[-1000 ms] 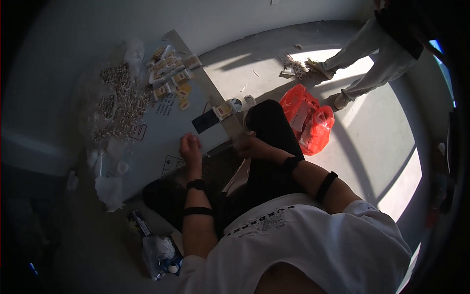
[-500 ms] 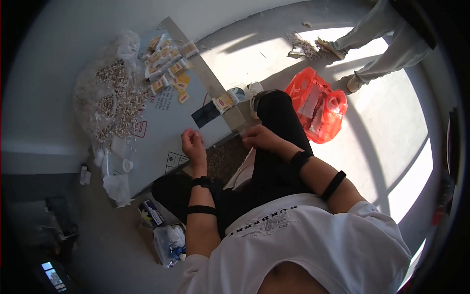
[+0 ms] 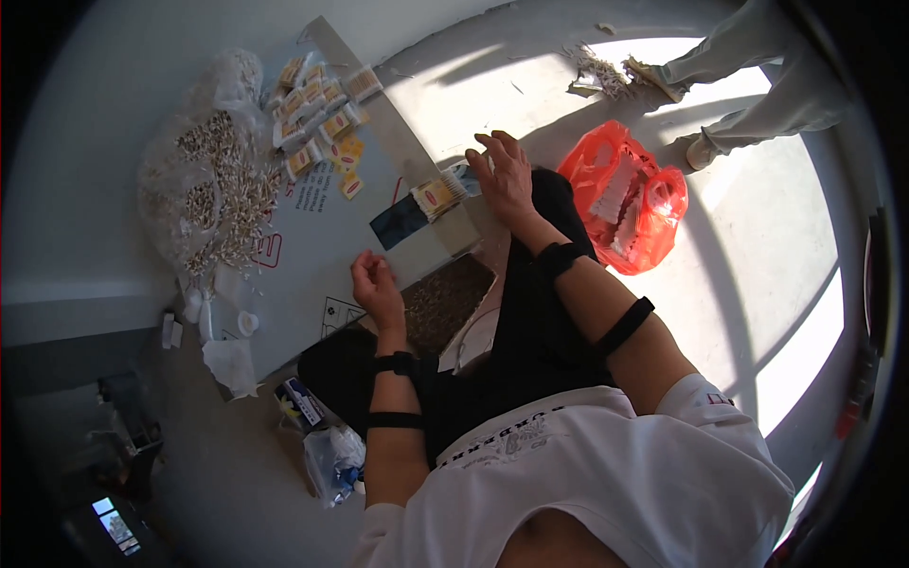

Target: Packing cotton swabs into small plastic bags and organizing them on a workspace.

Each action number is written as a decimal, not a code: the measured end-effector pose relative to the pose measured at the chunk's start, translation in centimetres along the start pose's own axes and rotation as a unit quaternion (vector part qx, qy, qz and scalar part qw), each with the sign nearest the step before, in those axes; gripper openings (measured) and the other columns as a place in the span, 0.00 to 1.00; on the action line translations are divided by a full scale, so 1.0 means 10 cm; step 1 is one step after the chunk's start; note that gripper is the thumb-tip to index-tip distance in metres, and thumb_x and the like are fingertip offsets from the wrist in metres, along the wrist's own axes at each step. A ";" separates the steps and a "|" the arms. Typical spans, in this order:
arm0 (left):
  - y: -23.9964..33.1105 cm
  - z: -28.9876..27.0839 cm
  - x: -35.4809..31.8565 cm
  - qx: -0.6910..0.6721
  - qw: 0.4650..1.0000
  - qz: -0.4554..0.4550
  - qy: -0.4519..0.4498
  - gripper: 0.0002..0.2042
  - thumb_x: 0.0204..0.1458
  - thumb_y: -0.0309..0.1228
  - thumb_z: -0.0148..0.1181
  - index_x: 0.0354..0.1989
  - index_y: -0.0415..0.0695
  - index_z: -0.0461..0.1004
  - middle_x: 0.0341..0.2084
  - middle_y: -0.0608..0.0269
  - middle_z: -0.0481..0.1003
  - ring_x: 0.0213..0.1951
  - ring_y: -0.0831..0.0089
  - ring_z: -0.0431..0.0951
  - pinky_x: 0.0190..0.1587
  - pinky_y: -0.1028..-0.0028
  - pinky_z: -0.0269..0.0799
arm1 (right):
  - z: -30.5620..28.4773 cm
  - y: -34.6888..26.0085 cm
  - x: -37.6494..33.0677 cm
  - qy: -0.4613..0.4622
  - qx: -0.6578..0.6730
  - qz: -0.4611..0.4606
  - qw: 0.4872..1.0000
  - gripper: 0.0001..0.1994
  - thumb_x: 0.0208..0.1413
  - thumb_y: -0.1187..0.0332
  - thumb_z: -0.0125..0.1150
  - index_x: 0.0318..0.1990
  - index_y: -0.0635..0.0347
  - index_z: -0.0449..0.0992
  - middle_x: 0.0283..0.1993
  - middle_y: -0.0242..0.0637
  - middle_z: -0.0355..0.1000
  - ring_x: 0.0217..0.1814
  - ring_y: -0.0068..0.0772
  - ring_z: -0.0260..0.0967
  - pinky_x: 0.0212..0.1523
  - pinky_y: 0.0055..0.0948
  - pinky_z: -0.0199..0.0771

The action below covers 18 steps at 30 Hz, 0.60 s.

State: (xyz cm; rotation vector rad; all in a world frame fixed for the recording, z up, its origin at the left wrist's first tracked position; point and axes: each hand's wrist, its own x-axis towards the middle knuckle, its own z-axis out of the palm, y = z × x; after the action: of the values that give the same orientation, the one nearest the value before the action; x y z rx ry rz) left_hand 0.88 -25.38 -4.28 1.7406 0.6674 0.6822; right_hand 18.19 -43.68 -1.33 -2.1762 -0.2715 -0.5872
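Observation:
My left hand [image 3: 379, 292] is closed at the near edge of the grey board [image 3: 331, 256]; whatever its curled fingers hold, if anything, is hidden. Beyond the right end of the board, my right hand [image 3: 507, 180] has its fingers apart and holds nothing visible. Beside it lies a bluish clear packet [image 3: 464, 178]. A pack of sticks with a yellow label [image 3: 438, 196], apparently cotton swabs, rests against a dark flat rectangle [image 3: 398, 223]. Between my legs sits an open carton [image 3: 454, 298] with brownish loose bits inside.
At the left, a big clear bag [image 3: 213, 189] spills loose swab-like sticks. Several labelled packs [image 3: 308, 109] and yellow labels [image 3: 350, 151] lie at the board's far end. A red plastic bag [image 3: 663, 213] stands on the floor at the right, near another person's legs [image 3: 757, 104].
My right hand has moved up and away from the carton's edge to the bluish packet, and its fingers have spread from a pinch. My left hand has stayed nearly in place.

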 end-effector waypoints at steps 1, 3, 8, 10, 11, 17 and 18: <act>0.01 0.00 -0.01 0.006 1.000 -0.001 -0.005 0.12 0.57 0.23 0.54 0.49 0.38 0.68 0.33 0.66 0.73 0.31 0.82 0.70 0.31 0.80 0.69 | 0.09 0.00 0.00 -0.003 0.000 0.003 1.000 0.18 0.56 0.53 0.58 0.46 0.56 0.77 0.50 0.46 0.71 0.52 0.43 0.68 0.48 0.35 0.69; 0.02 -0.01 -0.02 0.014 1.000 -0.003 -0.008 0.12 0.57 0.24 0.53 0.50 0.38 0.68 0.34 0.67 0.72 0.32 0.82 0.70 0.31 0.80 0.68 | 0.28 0.04 0.00 -0.176 0.024 0.077 0.981 0.21 0.58 0.48 0.53 0.49 0.51 0.77 0.50 0.46 0.72 0.58 0.48 0.64 0.54 0.38 0.66; 0.03 0.02 -0.03 -0.031 0.999 -0.005 -0.007 0.12 0.58 0.24 0.54 0.50 0.38 0.68 0.35 0.68 0.72 0.32 0.83 0.69 0.31 0.82 0.66 | 0.59 0.32 0.02 -0.218 0.190 0.288 0.913 0.35 0.52 0.37 0.55 0.46 0.68 0.76 0.44 0.56 0.74 0.46 0.54 0.73 0.47 0.41 0.73; -0.02 -0.03 -0.04 -0.030 1.000 -0.005 0.005 0.12 0.58 0.24 0.54 0.50 0.39 0.68 0.35 0.68 0.72 0.32 0.84 0.69 0.31 0.82 0.66 | 0.59 0.06 -0.05 -0.172 0.130 0.225 0.950 0.33 0.52 0.38 0.55 0.43 0.67 0.77 0.40 0.56 0.74 0.44 0.55 0.73 0.45 0.42 0.73; -0.02 -0.03 -0.04 -0.034 0.999 0.000 0.011 0.12 0.58 0.24 0.54 0.50 0.39 0.68 0.34 0.68 0.72 0.32 0.84 0.69 0.31 0.82 0.66 | 0.54 -0.05 -0.04 -0.114 0.067 0.157 0.979 0.31 0.53 0.40 0.55 0.40 0.66 0.78 0.36 0.55 0.75 0.42 0.56 0.74 0.44 0.43 0.73; 0.03 0.04 -0.05 -0.042 0.999 -0.016 0.006 0.11 0.57 0.23 0.54 0.49 0.38 0.68 0.34 0.68 0.72 0.31 0.84 0.68 0.30 0.84 0.65 | 0.57 0.02 0.02 -0.205 0.110 0.209 0.950 0.28 0.54 0.42 0.55 0.25 0.65 0.76 0.24 0.53 0.73 0.32 0.57 0.73 0.33 0.48 0.71; 0.03 0.04 -0.05 -0.042 0.999 -0.017 0.006 0.11 0.57 0.23 0.54 0.49 0.38 0.68 0.34 0.68 0.72 0.31 0.84 0.68 0.30 0.84 0.65 | 0.58 0.03 0.01 -0.207 0.110 0.209 0.949 0.28 0.54 0.42 0.55 0.25 0.65 0.76 0.24 0.53 0.73 0.32 0.57 0.73 0.33 0.48 0.71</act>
State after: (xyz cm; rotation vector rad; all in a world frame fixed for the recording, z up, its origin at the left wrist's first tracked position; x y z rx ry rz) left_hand 0.86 -26.05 -4.12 1.6455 0.6671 0.6886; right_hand 20.23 -39.32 -4.60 -2.0350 -0.0816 0.1365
